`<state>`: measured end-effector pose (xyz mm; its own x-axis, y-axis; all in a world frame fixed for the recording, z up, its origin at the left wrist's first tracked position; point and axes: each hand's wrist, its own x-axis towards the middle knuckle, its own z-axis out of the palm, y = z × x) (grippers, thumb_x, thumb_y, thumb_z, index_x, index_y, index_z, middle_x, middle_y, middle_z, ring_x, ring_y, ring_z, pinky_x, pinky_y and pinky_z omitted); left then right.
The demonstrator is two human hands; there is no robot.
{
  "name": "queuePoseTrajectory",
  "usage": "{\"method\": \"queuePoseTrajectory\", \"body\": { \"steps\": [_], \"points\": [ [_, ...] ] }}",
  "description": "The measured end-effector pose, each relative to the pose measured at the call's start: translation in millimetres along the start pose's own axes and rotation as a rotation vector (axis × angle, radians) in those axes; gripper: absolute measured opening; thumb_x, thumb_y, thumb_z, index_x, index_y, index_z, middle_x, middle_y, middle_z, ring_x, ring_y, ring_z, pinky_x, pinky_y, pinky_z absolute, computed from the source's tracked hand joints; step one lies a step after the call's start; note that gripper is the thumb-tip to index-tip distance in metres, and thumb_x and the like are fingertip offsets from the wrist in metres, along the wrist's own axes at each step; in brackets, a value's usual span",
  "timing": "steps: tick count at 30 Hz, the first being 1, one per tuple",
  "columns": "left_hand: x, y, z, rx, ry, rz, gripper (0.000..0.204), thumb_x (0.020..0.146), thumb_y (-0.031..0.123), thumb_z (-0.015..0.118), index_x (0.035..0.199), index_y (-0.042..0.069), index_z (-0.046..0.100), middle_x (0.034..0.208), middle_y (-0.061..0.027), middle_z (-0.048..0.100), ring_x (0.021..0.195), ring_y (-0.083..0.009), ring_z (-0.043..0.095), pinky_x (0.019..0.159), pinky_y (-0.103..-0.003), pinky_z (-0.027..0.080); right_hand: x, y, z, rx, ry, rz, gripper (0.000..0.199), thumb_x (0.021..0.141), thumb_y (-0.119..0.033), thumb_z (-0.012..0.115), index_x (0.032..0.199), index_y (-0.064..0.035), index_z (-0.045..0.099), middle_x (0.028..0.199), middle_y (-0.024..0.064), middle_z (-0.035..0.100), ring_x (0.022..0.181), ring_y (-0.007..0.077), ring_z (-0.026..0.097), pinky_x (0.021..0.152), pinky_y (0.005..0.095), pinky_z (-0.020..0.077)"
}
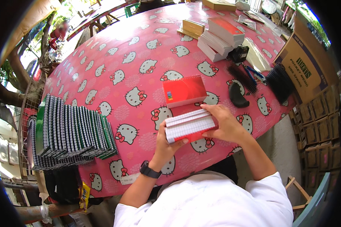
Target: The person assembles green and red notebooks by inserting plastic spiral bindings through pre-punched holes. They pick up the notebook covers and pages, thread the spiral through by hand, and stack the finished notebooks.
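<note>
A round counter (113, 56) under a pink cartoon-cat cloth carries everything here. Along its left edge lies a long fanned row of spiral-bound notebooks (70, 130) with green covers, stacked in overlapping layers and well apart from the hands. Toward the far edge stand piles of white paper blocks (218, 39), one topped with a red cover, with two flat tan boxes (192, 27) just beside them and a small black device (238, 53) at the piles' near side. Near the right edge lie black spiral binding combs (241, 77), a larger bunch of black combs (280, 81), a dark curved object (237, 94) and a blue pen-like thing (254, 70). Beyond the right edge stands a brown cardboard carton (307, 68), and below it stacked cardboard trays (316, 125) whose contents cannot be made out. At the near edge, in front of the person, a red-covered notepad (183, 90) lies flat on the cloth, with nothing between it and the hands. Just below it, touching its lower edge, is a block of grid-ruled sheets (187, 126) with a red backing. The left hand (166, 145) grips this block from its near left end, thumb over the paper edge; the right hand (225, 123) is closed on its right end, fingers spread across the top.
</note>
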<state>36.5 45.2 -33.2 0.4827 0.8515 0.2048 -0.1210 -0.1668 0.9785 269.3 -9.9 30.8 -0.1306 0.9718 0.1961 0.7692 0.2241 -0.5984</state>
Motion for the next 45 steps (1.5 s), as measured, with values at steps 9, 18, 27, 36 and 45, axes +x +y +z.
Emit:
{"method": "queuePoseTrajectory", "body": {
  "steps": [9,18,27,36,45],
  "points": [
    [52.9,5.0,-16.6,-0.099,0.037,-0.470,0.106,0.075,0.045,0.079,0.139,-0.010,0.015,0.129,-0.0231,0.047,0.124,-0.0253,0.046,0.100,-0.035,0.041,5.5,21.1,18.9,0.063,0.396,0.035,0.063,0.073,-0.039,0.078,0.120,-0.0060,0.053,0.119,0.0126,0.053,0.106,0.0309,0.051,0.093,0.0413,0.0428],
    [56.7,6.6,5.8,-0.428,0.039,-0.461,0.092,0.087,0.023,0.063,0.146,-0.008,0.000,0.140,-0.0207,0.036,0.127,-0.0247,0.043,0.108,-0.034,0.031,-2.2,23.1,28.4,-0.075,0.203,-0.111,0.055,0.080,-0.030,0.072,0.124,-0.0083,0.047,0.135,0.0147,0.039,0.123,0.0361,0.033,0.104,0.0460,0.0317],
    [29.2,20.2,17.9,-0.321,0.111,-0.313,0.073,0.095,0.019,0.048,0.148,-0.005,0.004,0.151,-0.0207,0.022,0.139,-0.0202,0.024,0.114,-0.032,0.019,-11.9,15.3,65.6,0.767,0.385,0.316,0.074,0.096,-0.035,0.053,0.147,0.0038,0.017,0.148,0.0228,0.029,0.137,0.0277,0.031,0.112,0.0371,0.0229],
    [58.2,-7.2,2.2,-0.373,0.155,-0.226,0.062,0.101,0.034,0.038,0.149,0.000,0.016,0.150,-0.0110,0.029,0.138,-0.0203,0.028,0.113,-0.032,0.022,20.2,29.3,52.8,0.971,0.352,0.217,0.062,0.092,-0.025,0.060,0.141,0.0037,0.033,0.130,0.0152,0.052,0.122,0.0202,0.046,0.101,0.0351,0.0360],
    [59.6,-12.3,-29.6,-0.341,0.355,-0.174,0.031,0.094,0.022,0.054,0.117,0.002,0.055,0.111,-0.0041,0.057,0.105,-0.0106,0.052,0.091,-0.027,0.042,65.9,-20.3,24.3,-0.279,0.067,-0.270,0.037,0.067,-0.017,0.078,0.100,-0.0079,0.064,0.104,0.0054,0.060,0.101,0.0243,0.056,0.083,0.0360,0.0471]
  ]
}}
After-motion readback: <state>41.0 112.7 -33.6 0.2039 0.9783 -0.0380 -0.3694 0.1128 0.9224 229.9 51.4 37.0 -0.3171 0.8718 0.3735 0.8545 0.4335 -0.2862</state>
